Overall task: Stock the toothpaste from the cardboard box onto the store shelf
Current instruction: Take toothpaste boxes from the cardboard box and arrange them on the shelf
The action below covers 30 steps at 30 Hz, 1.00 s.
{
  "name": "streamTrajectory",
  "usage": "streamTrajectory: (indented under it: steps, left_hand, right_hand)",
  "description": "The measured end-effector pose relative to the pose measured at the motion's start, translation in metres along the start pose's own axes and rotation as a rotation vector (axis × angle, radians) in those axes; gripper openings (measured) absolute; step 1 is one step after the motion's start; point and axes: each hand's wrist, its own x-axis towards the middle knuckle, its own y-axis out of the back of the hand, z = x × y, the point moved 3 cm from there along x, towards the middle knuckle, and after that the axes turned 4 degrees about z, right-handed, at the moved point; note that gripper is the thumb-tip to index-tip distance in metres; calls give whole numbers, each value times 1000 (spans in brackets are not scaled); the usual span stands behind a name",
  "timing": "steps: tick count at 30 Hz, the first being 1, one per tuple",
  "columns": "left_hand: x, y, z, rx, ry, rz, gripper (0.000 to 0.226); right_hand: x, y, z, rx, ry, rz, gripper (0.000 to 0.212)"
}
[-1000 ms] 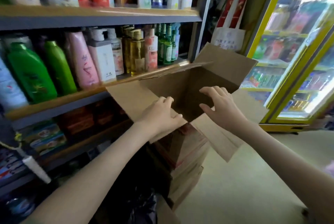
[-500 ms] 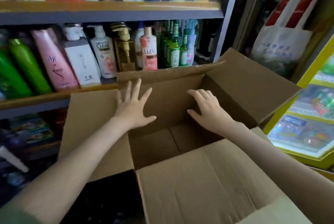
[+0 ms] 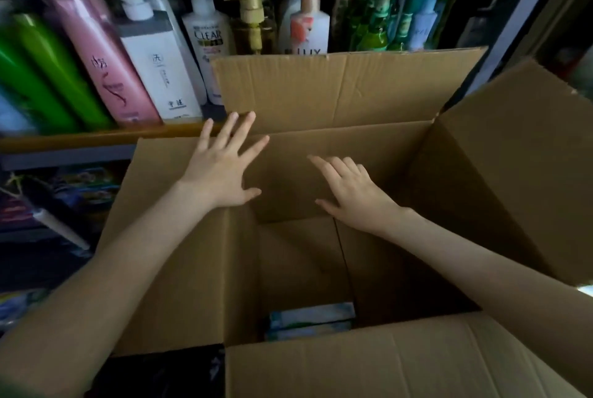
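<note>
Toothpaste cartons (image 3: 310, 320), pale teal and blurred, lie at the bottom of the cardboard box (image 3: 475, 192), low against its near wall. The box flaps are folded open. The person's left hand (image 3: 221, 169) is spread flat with straight fingers over the corner where the left flap meets the far wall, gripping nothing. The right hand (image 3: 354, 197) reaches inside by the far wall, fingers relaxed and empty. Behind the box, the store shelf (image 3: 96, 137) carries a pink bottle (image 3: 106, 70), a white pump bottle (image 3: 207, 38) and green bottles (image 3: 48, 76).
</note>
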Motion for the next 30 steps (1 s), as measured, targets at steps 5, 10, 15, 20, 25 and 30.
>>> streamTrajectory:
  steps: [5,10,15,20,25,30]
  left_hand:
    - [2,-12,-2,-95,-9,-18,91]
    - [12,-25,-9,-198,-9,-68,86]
    - [18,-32,-12,-231,-20,-93,84]
    - [16,-27,-13,-298,-16,-148,82]
    - [15,-26,-13,-372,-23,-127,76]
    - [15,-28,-12,-461,-15,-110,70]
  right_hand:
    - [20,-36,-8,-36,112,-67,83]
    - [12,-67,-17,-33,226,-147,93]
    - [-1,-89,-25,11,289,-307,99]
    - [10,-93,-26,-2,291,-177,104]
    - [18,-95,-27,9,284,-90,105]
    - [-1,-129,-23,68,250,-209,111]
